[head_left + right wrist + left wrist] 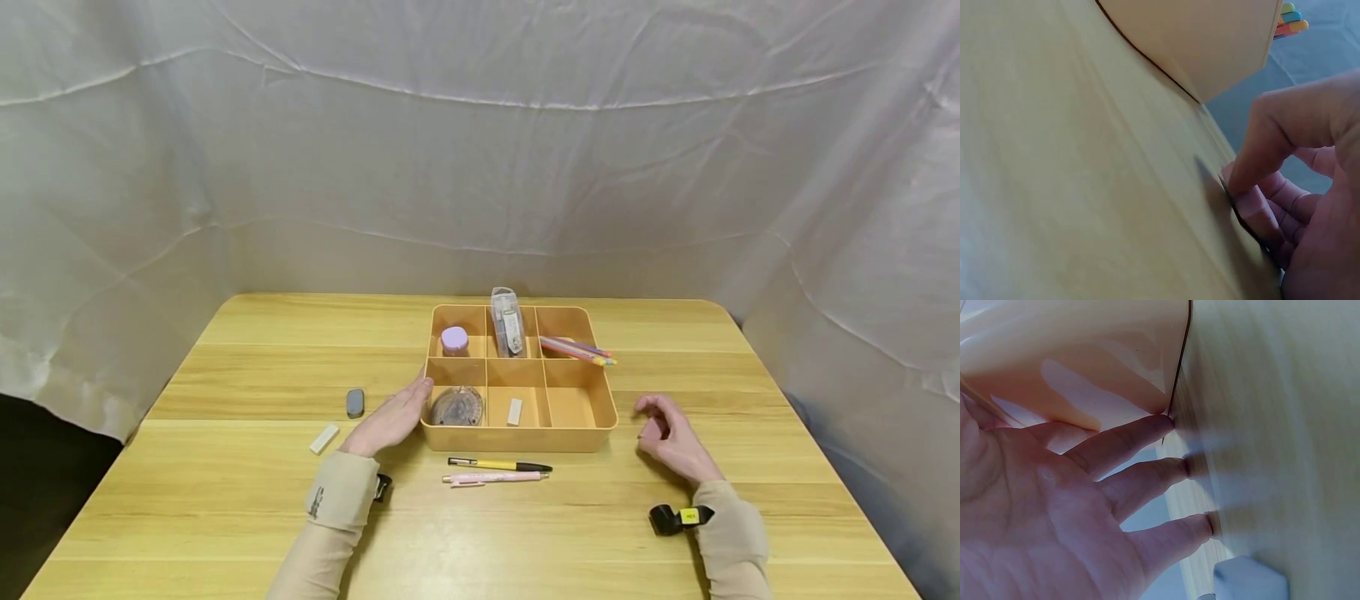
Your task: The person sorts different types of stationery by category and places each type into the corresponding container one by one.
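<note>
An orange six-compartment organizer (517, 438) stands on the wooden table. My left hand (393, 421) rests along its left wall, fingers extended; the left wrist view shows fingertips down at the table beside that wall (1116, 356). To the right of the organizer, my right hand (671, 437) has its index finger bent toward the thumb and pinches a small, flat pink piece (652, 430) close over the table; I cannot tell its kind. In the front compartments lie a clear round protractor (457, 407) and a white eraser (514, 412); the front right one shows its bare floor.
The back compartments hold a purple-lidded jar (454, 340), a clear plastic case (507, 323) and several coloured pens (577, 350) jutting over the right wall. A yellow pen (498, 465) and a pink pen (495, 477) lie in front. At left are a grey oblong (355, 403) and a white block (324, 439).
</note>
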The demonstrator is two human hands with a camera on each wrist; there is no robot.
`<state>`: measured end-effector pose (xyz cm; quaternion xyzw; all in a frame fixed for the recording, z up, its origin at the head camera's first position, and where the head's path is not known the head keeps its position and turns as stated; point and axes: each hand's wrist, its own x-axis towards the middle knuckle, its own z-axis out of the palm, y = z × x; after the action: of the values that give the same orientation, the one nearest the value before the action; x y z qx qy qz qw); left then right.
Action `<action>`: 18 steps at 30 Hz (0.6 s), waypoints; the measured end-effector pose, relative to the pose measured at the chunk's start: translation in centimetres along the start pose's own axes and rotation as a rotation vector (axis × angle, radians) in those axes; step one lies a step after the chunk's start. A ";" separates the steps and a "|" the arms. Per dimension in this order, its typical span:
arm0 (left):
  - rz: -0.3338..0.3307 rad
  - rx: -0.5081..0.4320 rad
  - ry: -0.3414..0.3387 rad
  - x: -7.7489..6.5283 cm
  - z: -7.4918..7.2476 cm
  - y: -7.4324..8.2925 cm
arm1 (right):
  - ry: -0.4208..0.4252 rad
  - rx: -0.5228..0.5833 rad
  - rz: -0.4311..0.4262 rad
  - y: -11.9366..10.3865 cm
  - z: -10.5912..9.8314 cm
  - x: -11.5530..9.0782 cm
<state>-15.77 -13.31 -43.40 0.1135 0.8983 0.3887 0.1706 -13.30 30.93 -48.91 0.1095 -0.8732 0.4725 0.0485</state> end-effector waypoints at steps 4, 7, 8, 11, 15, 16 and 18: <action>-0.001 0.000 0.005 0.0 0.0 0.0 | 0.023 0.083 -0.021 0.4 0.0 -0.2; -0.002 0.002 0.005 -0.1 0.0 0.1 | 0.053 0.159 -0.046 0.6 0.0 -0.3; -0.002 0.001 0.005 -0.1 0.0 0.1 | 0.065 0.187 -0.051 0.7 0.0 -0.3; -0.002 -0.001 0.004 0.0 0.0 0.1 | 0.099 0.263 -0.073 0.9 -0.1 -0.4; -0.003 -0.006 0.002 0.0 0.0 0.1 | 0.116 0.366 -0.092 1.1 -0.3 -0.4; -0.004 -0.007 0.002 0.0 0.0 0.1 | 0.116 0.398 -0.095 1.1 -0.3 -0.4; -0.005 -0.008 0.000 0.0 0.0 0.1 | 0.120 0.443 -0.103 1.1 -0.4 -0.4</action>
<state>-15.77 -13.26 -43.34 0.1106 0.8971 0.3918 0.1718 -13.18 31.88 -49.71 0.1335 -0.7371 0.6550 0.0990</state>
